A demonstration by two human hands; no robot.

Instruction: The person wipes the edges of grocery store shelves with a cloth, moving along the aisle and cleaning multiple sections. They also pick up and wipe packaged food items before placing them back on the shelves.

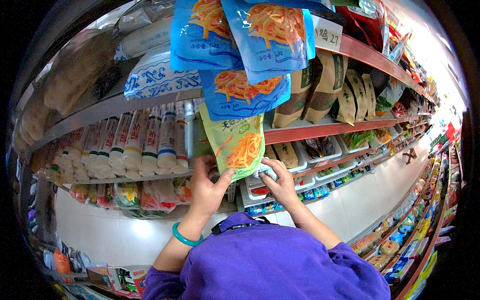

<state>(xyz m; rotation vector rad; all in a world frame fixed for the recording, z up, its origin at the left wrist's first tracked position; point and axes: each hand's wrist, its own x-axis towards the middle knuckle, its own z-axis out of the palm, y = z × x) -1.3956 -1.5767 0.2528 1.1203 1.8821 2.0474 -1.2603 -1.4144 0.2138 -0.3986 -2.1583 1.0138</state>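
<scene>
My left hand (210, 183) is at the lower left edge of a green food pouch (240, 144), with the thumb on its bottom corner; its fingers are partly hidden and blurred. In my right hand (279, 182) is a crumpled white cloth (267, 169), held beside the pouch's lower right edge. The green pouch hangs upright below several blue pouches (245, 93) with pictures of orange strips. To the left, white cylindrical noodle packs (135, 140) lie on a shelf. A green bangle (186, 235) circles my left wrist.
A red-edged shelf (333, 131) on the right holds brown paper bags (326, 86). White trays (320, 150) of packaged food stand below it. Another stocked shelf (416, 232) runs along the far right. An open carton (127, 281) is at the lower left.
</scene>
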